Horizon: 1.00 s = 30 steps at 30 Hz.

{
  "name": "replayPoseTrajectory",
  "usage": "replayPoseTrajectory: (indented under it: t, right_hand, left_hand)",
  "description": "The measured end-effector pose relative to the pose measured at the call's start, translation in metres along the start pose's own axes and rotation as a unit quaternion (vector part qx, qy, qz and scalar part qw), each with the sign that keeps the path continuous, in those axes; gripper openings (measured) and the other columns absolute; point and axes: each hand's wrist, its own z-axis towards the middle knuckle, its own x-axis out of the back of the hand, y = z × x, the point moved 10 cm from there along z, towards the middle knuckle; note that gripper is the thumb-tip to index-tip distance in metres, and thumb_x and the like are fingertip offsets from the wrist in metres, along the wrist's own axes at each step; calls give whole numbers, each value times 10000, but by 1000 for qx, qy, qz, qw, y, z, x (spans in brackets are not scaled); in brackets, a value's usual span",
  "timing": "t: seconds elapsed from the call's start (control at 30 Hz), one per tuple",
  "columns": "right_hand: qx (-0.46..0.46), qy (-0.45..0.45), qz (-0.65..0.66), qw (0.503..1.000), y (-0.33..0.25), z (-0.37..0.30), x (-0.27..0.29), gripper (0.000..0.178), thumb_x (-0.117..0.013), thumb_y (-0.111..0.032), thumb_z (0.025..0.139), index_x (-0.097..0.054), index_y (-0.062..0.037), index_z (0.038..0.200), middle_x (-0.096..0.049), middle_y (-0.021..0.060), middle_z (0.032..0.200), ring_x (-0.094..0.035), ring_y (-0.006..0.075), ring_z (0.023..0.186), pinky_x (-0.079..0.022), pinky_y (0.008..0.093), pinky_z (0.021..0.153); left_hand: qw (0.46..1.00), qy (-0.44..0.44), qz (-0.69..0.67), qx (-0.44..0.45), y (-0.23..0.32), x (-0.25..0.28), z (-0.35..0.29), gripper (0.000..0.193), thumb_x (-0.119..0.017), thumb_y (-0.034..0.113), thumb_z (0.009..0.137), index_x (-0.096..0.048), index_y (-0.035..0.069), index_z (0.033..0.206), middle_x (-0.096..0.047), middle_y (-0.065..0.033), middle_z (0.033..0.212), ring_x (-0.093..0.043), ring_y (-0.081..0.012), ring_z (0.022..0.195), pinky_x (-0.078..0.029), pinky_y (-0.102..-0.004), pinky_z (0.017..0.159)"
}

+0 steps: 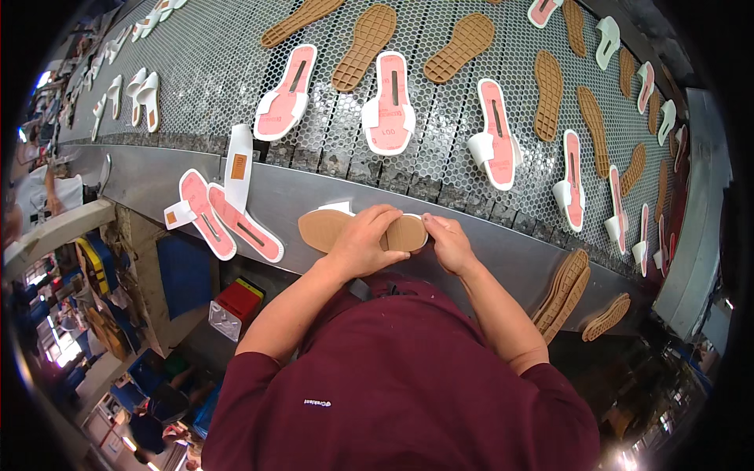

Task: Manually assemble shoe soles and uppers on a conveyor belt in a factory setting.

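Just above the metal ledge, a sandal (320, 228) with a smooth tan sole lies sole side up, a bit of white strap showing at its far edge. My left hand (365, 238) is closed around its middle, thumb on the near side and fingers over the far side. At the heel end, my right hand (449, 242) grips the edge between thumb and fingers. My fingers cover part of the sole. Left of the sandal, two white uppers with pink undersides, one (207, 218) partly overlapping the other (245, 222), rest on the ledge.
Beyond the metal ledge (503, 247) runs a mesh conveyor (216, 90) carrying several pink-and-white uppers (389, 106) and brown gridded soles (364, 47). Finished-looking white sandals (148, 100) stand far left. More brown soles (561, 292) sit near right. A red-and-yellow box (239, 298) is below left.
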Motion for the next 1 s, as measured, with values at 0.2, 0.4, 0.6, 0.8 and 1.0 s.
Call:
replayPoseTrajectory:
  t: [0.2, 0.4, 0.6, 0.8, 1.0]
  right_hand:
    - [33, -11, -88, 996, 0, -3, 9, 340, -508, -267, 1021, -672, 21, 1097, -699, 56, 934, -644, 121, 815, -528, 284, 707]
    - [63, 91, -259, 960, -31, -21, 1, 288, -686, -214, 894, -671, 24, 1054, -720, 108, 908, -656, 145, 811, -529, 316, 732]
    - [64, 82, -308, 946, -41, -29, -8, 331, -684, -214, 900, -650, 18, 1134, -707, 112, 942, -654, 156, 834, -530, 323, 747]
    - [208, -36, -13, 977, -92, -21, -6, 612, -612, -153, 958, -335, 22, 1475, -624, 133, 1168, -604, 138, 987, -500, 261, 824]
    - [236, 113, -307, 915, -171, 47, -18, 692, -716, -195, 876, -395, 11, 1453, -595, 141, 1242, -609, 195, 986, -508, 324, 869]
  left_hand:
    - [999, 33, 29, -33, 6, -11, -3, 719, -898, 225, 623, -566, 9, 1222, -594, -180, 1257, -595, -368, 1116, -497, -438, 943]
    - [994, 73, 46, -72, 20, -16, -3, 649, -848, 182, 647, -555, -26, 1187, -613, -204, 1200, -599, -385, 1067, -499, -451, 921]
    - [991, 104, 48, -64, 28, -12, -9, 614, -801, 133, 647, -543, -33, 1178, -609, -215, 1152, -607, -389, 1020, -507, -452, 895]
    - [961, 222, 72, -148, 82, 119, -31, 714, -881, 170, 601, -544, 23, 1214, -585, -199, 1202, -592, -374, 1132, -503, -466, 970]
    - [848, 484, 200, -81, -13, 327, -54, 802, -822, 12, 715, -402, -18, 1398, -508, -189, 1392, -543, -261, 1237, -451, -392, 1028]
